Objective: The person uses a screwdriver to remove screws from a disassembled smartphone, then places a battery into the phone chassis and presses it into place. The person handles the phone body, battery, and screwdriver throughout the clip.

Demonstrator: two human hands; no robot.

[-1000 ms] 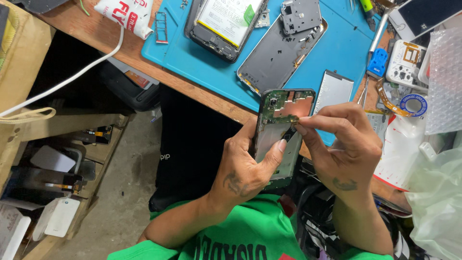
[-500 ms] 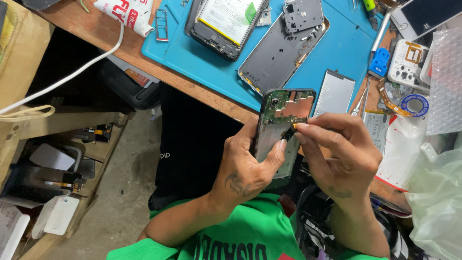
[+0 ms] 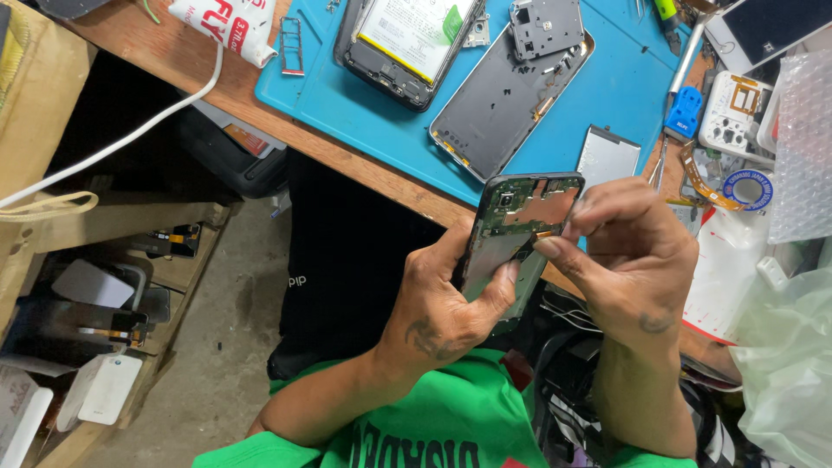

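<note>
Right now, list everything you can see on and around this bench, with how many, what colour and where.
opened phone with bare green circuit board: one, black frame, held in front of the bench edge
blue work mat: one, on the wooden bench
opened phone with white battery: one, black, top of mat
grey phone back shell: one, centre of mat
small dark metal plate: one, on the shell's upper end
silver rectangular panel: one, right part of mat
white cable: one, hanging off the bench, left
bubble wrap: one sheet, clear, far right
left hand: grips the phone's lower part
right hand: fingertips pinching at the circuit board
</note>
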